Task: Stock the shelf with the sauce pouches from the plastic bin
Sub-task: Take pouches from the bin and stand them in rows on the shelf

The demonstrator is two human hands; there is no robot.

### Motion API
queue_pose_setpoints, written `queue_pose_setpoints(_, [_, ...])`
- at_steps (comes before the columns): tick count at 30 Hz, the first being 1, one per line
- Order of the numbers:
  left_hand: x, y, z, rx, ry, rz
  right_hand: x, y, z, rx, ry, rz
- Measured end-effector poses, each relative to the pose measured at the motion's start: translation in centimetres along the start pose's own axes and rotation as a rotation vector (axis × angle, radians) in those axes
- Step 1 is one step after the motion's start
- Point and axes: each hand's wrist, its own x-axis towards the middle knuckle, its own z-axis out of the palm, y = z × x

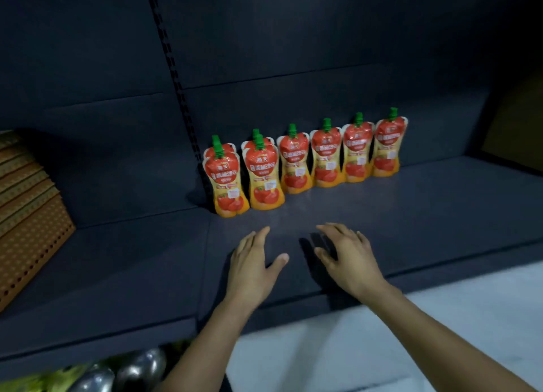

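dimly, sauce pouches (pixel 305 162) line a dark shelf (pixel 411 215); both hands' grip spread, seemingly empty.

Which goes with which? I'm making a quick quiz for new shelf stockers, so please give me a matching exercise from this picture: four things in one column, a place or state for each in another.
Things:
1. left hand
2. leftmost sauce pouch
3. rightmost sauce pouch
4. brown perforated boards

Places or states:
A. stacked at the shelf's left end
B. standing beside the slotted upright
C. open and empty over the shelf
D. farthest from the slotted upright

Pairs: 1-C, 2-B, 3-D, 4-A
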Motion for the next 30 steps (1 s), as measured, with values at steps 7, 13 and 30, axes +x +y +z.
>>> queue_pose_setpoints(7, [-11.7, 9.5, 8.1, -0.041, 0.003, 0.295, -17.5, 6.5, -5.5, -0.014, 0.275, 0.008])
queue_pose_setpoints(13, [-22.2, 17.0, 17.6, -0.107, -0.262, 0.373, -33.6, 14.4, -9.8, 0.008, 0.279, 0.334])
queue_pose_setpoints(30, [-38.6, 39.0, 41.4, -0.119, -0.912, 0.643, -63.5, 33.3, -21.6, 0.018, 0.346, 1.163])
